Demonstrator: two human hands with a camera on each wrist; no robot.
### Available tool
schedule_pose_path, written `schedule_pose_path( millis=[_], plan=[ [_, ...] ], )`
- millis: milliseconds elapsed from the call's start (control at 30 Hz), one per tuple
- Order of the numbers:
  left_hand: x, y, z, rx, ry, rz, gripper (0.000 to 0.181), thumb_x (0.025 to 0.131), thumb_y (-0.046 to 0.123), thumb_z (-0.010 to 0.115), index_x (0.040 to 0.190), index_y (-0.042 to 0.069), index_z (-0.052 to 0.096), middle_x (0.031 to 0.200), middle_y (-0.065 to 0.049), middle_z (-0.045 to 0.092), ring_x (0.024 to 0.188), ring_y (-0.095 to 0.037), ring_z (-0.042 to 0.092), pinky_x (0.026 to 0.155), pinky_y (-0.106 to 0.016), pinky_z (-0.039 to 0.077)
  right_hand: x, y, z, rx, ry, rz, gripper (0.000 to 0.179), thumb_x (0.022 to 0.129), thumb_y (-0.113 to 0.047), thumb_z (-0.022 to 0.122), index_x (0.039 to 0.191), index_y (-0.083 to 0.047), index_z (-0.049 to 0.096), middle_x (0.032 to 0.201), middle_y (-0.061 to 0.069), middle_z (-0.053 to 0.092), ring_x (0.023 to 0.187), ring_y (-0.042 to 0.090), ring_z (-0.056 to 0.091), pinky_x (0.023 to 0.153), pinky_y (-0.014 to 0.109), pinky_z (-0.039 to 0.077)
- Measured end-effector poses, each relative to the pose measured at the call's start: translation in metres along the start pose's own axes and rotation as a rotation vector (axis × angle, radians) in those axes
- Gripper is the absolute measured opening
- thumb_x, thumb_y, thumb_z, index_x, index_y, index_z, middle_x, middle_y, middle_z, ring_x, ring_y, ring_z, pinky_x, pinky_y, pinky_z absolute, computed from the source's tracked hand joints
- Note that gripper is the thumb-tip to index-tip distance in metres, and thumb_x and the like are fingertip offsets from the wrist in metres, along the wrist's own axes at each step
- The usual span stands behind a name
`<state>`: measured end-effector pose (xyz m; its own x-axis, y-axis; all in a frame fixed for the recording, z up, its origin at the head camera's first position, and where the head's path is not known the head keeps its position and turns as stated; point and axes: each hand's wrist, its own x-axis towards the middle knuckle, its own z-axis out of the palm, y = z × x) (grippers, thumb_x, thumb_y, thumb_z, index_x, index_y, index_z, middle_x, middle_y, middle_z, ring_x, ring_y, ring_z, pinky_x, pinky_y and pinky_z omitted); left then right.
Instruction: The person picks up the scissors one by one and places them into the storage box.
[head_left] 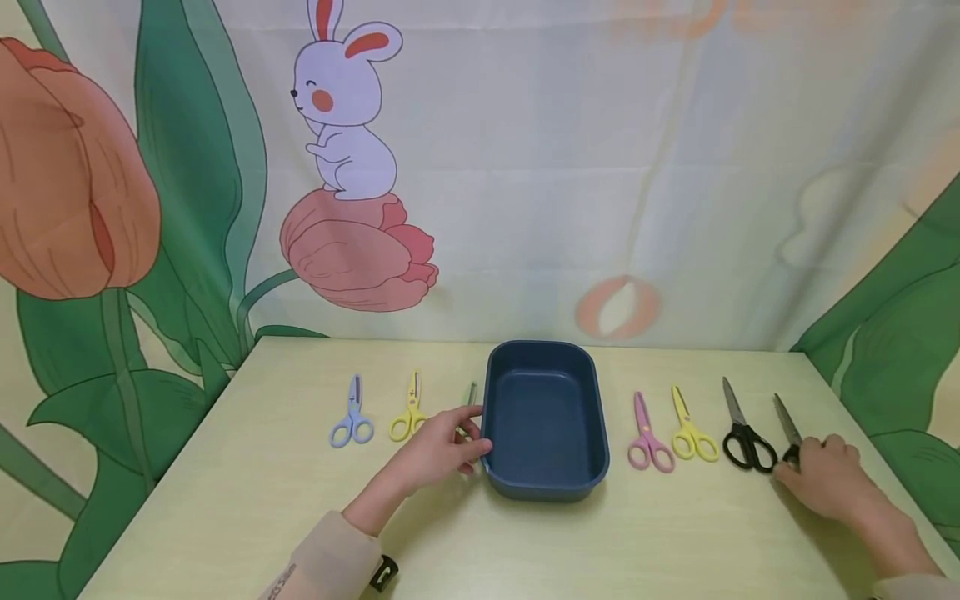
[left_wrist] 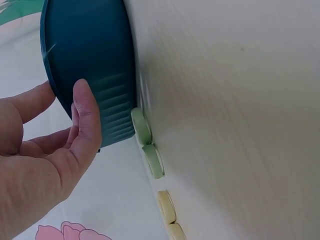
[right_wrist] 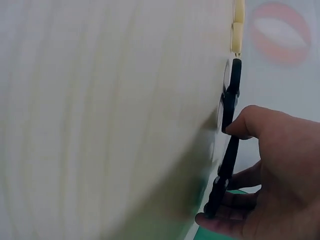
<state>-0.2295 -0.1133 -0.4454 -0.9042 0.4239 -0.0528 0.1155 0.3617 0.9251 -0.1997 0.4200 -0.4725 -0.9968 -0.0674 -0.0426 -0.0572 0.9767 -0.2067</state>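
A dark blue rectangular tray (head_left: 545,417) stands mid-table. My left hand (head_left: 442,446) holds its left rim, thumb over the edge and fingers by the outer wall (left_wrist: 112,95). At far right, my right hand (head_left: 828,479) has thumb and fingers around the handles of black-handled scissors (head_left: 787,419), which lie on the table with blades pointing away; in the right wrist view those black handles (right_wrist: 218,192) sit between thumb and fingers. Just left lies a second pair of black-handled scissors (head_left: 742,433). Green scissors (head_left: 471,395) are partly hidden behind my left hand.
Left of the tray lie blue scissors (head_left: 353,414) and yellow scissors (head_left: 411,408). Between the tray and the black pairs are pink scissors (head_left: 645,433) and more yellow scissors (head_left: 687,429). A printed curtain (head_left: 510,167) hangs behind the pale table (head_left: 585,550).
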Motion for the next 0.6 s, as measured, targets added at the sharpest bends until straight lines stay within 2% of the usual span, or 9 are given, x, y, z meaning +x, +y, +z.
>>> schedule_pose_path(
  millis=[233,433,600],
  plan=[
    [0.000,0.000,-0.001,-0.001,-0.006,-0.006,0.060,0.101,0.006,0.066,0.152,-0.009,0.038,0.102,-0.013,0.058,0.085,-0.041,0.066,0.073,-0.046,0.061,-0.001,-0.008,-0.006,0.031,0.030,0.030,0.043,0.099,-0.024,0.058,0.087,0.015,0.048,0.095,0.045,0.039,0.101,0.065,0.035,0.087,0.070,0.033],
    [-0.001,0.003,0.000,0.024,-0.019,-0.003,0.060,0.102,0.008,0.064,0.152,-0.010,0.037,0.102,-0.013,0.058,0.082,-0.037,0.067,0.073,-0.045,0.061,0.002,-0.020,-0.006,0.041,0.078,0.054,0.049,0.099,-0.025,0.057,0.090,0.021,0.044,0.096,0.044,0.034,0.099,0.064,0.033,0.079,0.068,0.040],
    [-0.003,0.006,0.002,0.035,-0.008,0.011,0.058,0.102,0.006,0.064,0.151,-0.010,0.038,0.098,-0.012,0.057,0.078,-0.033,0.065,0.072,-0.046,0.061,0.005,-0.031,-0.009,0.046,0.083,0.052,0.050,0.099,-0.026,0.057,0.091,0.022,0.043,0.097,0.044,0.035,0.099,0.063,0.035,0.076,0.066,0.042]
  ],
)
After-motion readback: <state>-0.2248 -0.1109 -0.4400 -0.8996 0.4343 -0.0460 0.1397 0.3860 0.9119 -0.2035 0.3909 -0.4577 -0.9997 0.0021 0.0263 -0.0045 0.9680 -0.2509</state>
